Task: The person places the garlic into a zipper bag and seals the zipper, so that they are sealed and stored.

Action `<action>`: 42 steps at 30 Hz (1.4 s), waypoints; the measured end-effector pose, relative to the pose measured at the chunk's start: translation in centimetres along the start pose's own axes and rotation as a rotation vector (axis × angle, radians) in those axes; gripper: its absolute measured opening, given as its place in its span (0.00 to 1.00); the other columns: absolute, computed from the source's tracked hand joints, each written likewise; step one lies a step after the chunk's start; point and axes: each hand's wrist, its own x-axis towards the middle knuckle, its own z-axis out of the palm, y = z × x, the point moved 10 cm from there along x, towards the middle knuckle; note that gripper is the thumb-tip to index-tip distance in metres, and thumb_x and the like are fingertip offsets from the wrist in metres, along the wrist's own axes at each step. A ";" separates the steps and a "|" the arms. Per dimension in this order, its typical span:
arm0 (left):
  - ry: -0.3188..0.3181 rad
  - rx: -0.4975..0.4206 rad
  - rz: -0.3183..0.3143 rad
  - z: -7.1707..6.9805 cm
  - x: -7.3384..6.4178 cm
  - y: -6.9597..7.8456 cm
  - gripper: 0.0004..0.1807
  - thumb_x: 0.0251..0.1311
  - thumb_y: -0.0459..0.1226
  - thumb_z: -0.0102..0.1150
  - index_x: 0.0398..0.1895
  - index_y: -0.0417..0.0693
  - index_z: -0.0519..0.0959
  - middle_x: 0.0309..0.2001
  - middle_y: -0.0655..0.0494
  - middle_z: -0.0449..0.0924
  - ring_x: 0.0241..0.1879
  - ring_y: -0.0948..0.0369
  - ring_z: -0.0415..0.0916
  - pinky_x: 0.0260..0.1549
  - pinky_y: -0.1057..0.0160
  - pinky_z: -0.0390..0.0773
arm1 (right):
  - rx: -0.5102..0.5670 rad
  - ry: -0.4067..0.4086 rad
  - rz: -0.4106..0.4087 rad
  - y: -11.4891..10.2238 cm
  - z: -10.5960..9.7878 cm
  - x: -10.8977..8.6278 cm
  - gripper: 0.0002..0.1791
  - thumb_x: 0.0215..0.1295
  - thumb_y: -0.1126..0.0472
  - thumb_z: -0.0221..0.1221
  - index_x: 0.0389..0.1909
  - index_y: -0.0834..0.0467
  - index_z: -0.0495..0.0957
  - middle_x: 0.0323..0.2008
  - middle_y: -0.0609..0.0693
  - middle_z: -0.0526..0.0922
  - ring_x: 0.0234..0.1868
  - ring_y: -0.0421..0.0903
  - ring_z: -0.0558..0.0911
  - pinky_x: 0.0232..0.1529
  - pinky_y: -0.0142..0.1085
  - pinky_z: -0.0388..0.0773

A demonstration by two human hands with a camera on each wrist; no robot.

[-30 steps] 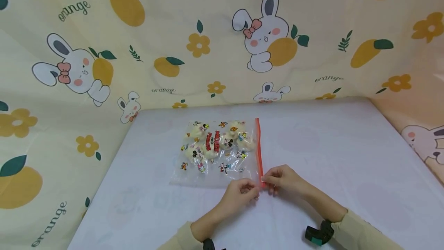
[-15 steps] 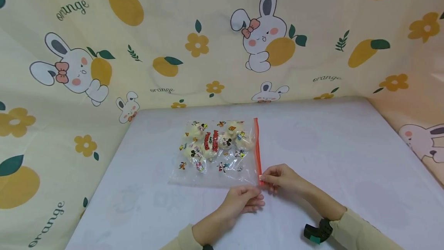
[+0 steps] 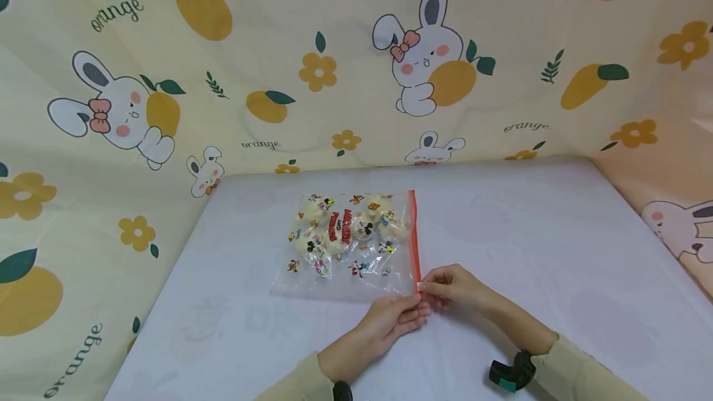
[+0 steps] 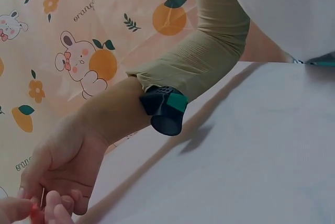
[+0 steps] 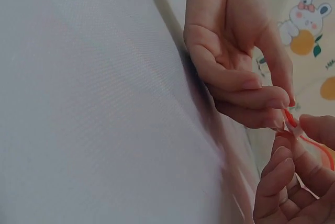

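Observation:
A clear zip bag (image 3: 370, 277) with cartoon prints and red lettering lies flat on the white table, pale rounded items showing inside. Its red zip strip (image 3: 414, 237) runs along the right side. My right hand (image 3: 453, 286) pinches a small whitish slider (image 5: 294, 129) at the strip's near end. Just below it, my left hand (image 3: 390, 323) pinches the bag's near right corner between thumb and fingertips, its other fingers loosely bent. In the left wrist view only the left fingertips (image 4: 58, 213) show, close to the right hand, with a bit of red between them.
A white cloth covers the table (image 3: 529, 252). Behind it and at both sides hangs a cream curtain (image 3: 345, 30) printed with rabbits and oranges. A black wrist device (image 3: 512, 373) sits on the right forearm.
My left hand drew back slightly from the bag's corner, turned its palm more upward, then came back to pinch the strip's end. The right hand and bag stay nearly in place.

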 end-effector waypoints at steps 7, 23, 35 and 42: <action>-0.016 -0.045 0.000 0.5 0.1 0.0 0.18 0.65 0.38 0.55 0.51 0.33 0.77 0.31 0.60 0.86 0.35 0.68 0.84 0.40 0.71 0.82 | 0.001 -0.011 0.010 0.1 0.2 0.1 0.15 0.66 0.60 0.58 0.37 0.73 0.79 0.21 0.44 0.77 0.20 0.34 0.72 0.23 0.27 0.72; -0.016 -0.027 0.013 0.5 0.4 0.0 0.17 0.66 0.37 0.53 0.50 0.32 0.77 0.29 0.61 0.85 0.33 0.69 0.83 0.40 0.70 0.82 | 0.014 -0.020 0.050 0.6 0.5 0.4 0.19 0.66 0.57 0.58 0.35 0.74 0.78 0.20 0.43 0.75 0.20 0.35 0.71 0.23 0.27 0.71; 0.018 -0.043 0.014 0.6 0.2 0.0 0.14 0.66 0.36 0.53 0.46 0.35 0.80 0.26 0.63 0.82 0.28 0.71 0.79 0.32 0.75 0.78 | 0.020 -0.007 0.017 0.4 0.7 0.5 0.18 0.66 0.60 0.58 0.30 0.76 0.75 0.17 0.44 0.73 0.17 0.34 0.70 0.21 0.26 0.70; 0.032 -0.051 0.025 0.7 0.3 0.0 0.13 0.64 0.36 0.54 0.43 0.35 0.81 0.25 0.64 0.81 0.27 0.71 0.78 0.32 0.75 0.77 | 0.038 -0.009 0.029 0.5 0.8 0.5 0.20 0.66 0.59 0.59 0.30 0.77 0.75 0.17 0.44 0.73 0.17 0.33 0.70 0.20 0.26 0.70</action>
